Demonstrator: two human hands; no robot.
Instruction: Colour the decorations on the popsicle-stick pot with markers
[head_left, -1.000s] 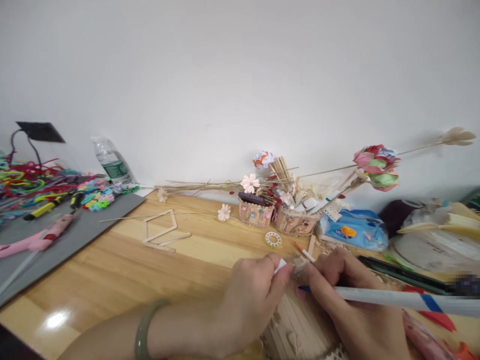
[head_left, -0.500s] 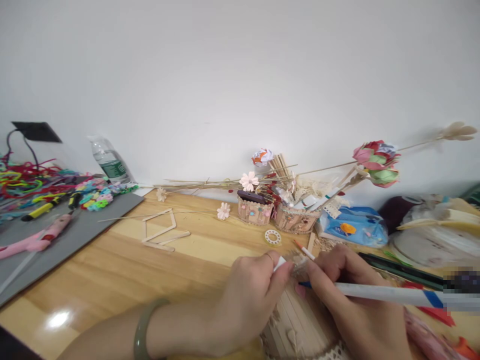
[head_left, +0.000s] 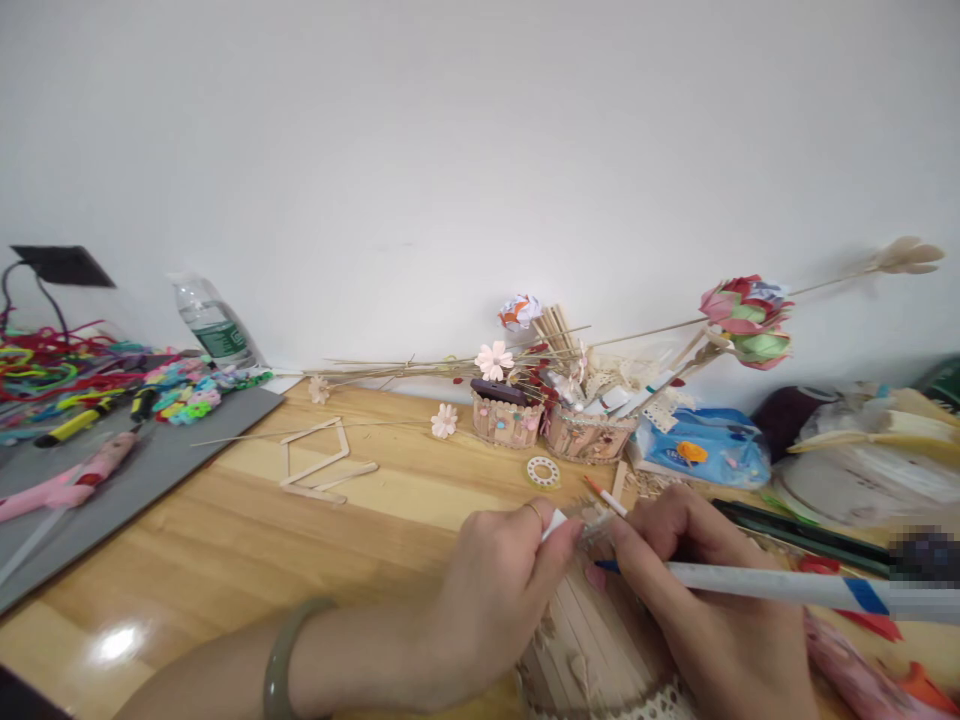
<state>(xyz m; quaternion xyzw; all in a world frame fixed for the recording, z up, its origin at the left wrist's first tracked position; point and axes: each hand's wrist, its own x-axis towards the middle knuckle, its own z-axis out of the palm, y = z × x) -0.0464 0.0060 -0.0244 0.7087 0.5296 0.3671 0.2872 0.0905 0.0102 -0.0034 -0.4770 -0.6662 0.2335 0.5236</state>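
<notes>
My left hand (head_left: 499, 600) is closed near the table's front, its thumb and fingers pinching a small white piece (head_left: 555, 523) at the top of a holder made of wooden sticks (head_left: 592, 650). My right hand (head_left: 701, 600) is wrapped round a long white tool with a blue and red tip (head_left: 795, 588) that lies across its fingers and points left at the pinched spot. Both hands meet over the holder's rim. A green bangle (head_left: 281, 660) sits on my left wrist.
Two small stick baskets (head_left: 551, 425) with flowers and sticks stand at the back of the wooden table (head_left: 247, 540). Glued stick shapes (head_left: 319, 465) lie left of centre. A grey mat (head_left: 142, 470) with a pink glue gun (head_left: 67, 480), pipe cleaners and a water bottle (head_left: 210, 325) is at the left. Bags crowd the right.
Both hands stay together on the holder and have barely moved. The view has drifted slightly, so the table's things sit a little further left and up.
</notes>
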